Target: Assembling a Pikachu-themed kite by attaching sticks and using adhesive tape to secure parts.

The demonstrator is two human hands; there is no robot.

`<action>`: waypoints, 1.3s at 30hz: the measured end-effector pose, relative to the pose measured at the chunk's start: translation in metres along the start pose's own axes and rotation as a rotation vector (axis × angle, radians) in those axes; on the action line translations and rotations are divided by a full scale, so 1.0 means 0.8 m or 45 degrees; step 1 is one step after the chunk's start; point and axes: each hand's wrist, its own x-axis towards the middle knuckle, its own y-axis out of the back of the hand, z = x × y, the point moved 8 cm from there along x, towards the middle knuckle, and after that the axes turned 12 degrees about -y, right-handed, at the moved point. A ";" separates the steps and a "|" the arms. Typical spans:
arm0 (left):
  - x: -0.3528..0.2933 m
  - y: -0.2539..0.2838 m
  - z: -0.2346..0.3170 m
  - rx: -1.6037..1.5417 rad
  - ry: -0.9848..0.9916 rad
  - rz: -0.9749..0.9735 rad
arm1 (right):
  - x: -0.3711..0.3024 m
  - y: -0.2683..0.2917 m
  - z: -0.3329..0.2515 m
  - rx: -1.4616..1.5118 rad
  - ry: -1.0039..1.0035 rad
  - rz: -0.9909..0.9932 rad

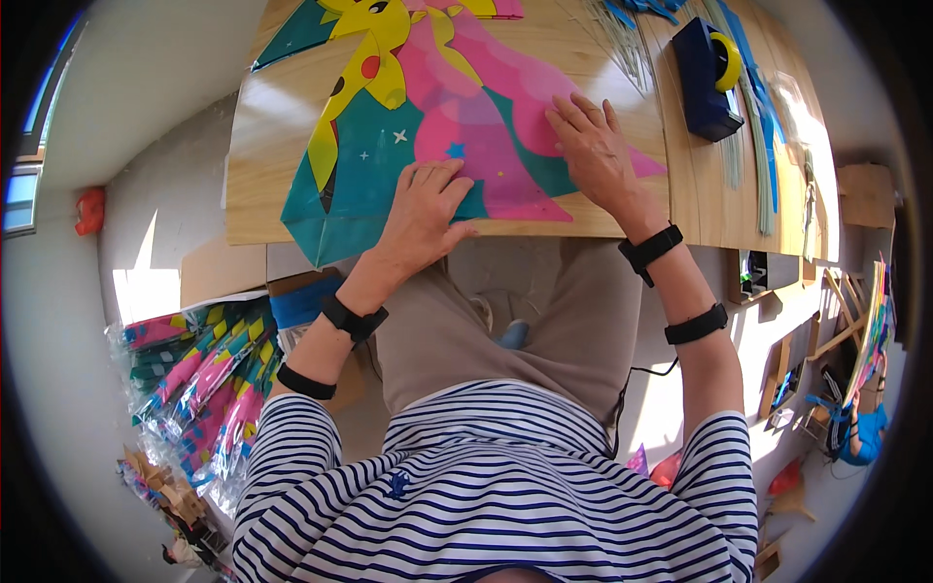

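Note:
A thin printed sheet point(364, 155) in teal, pink and yellow, which looks like a kite skin, lies spread on the wooden table in front of me. A yellow cartoon figure point(377, 60) and small stars are printed on it. My left hand point(425, 206) rests on the sheet's near edge, fingers bent slightly and thumb out to the side. Farther right, my right hand point(591, 146) lies on the pink part with its fingers apart. Neither hand grips anything that I can see. The sheet's far end runs out of the picture.
On the table's right side stands a dark blue tape dispenser point(702, 83) with a yellow roll. Thin pale sticks point(622, 44) and blue strips point(756, 73) lie around it. Clear-wrapped colourful packs point(209, 379) are heaped at lower left. Another person point(868, 428) is at far right.

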 end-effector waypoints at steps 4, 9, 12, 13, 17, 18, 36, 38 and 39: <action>-0.011 0.004 -0.005 -0.057 0.073 0.108 | -0.029 -0.010 0.006 0.051 -0.090 -0.108; -0.031 0.013 -0.016 0.005 0.097 0.210 | -0.043 -0.011 0.007 0.049 -0.127 -0.094; -0.042 0.021 -0.025 0.084 0.083 0.271 | -0.050 -0.010 -0.005 0.047 -0.141 -0.087; -0.045 0.024 -0.028 0.105 0.071 0.294 | -0.053 -0.010 -0.007 0.041 -0.146 -0.088; -0.044 0.022 -0.021 0.150 -0.095 0.281 | -0.063 -0.012 -0.016 -0.004 -0.143 -0.019; -0.041 0.020 -0.020 0.152 -0.108 0.289 | -0.063 -0.011 -0.016 -0.002 -0.148 -0.022; 0.063 0.063 -0.270 0.328 0.644 0.462 | -0.066 -0.003 -0.020 0.036 -0.158 0.018; 0.066 0.070 -0.231 0.424 0.515 0.545 | -0.068 -0.005 -0.016 0.025 -0.172 0.016; 0.060 0.064 -0.207 0.402 0.431 0.517 | -0.068 -0.008 -0.016 0.016 -0.171 0.013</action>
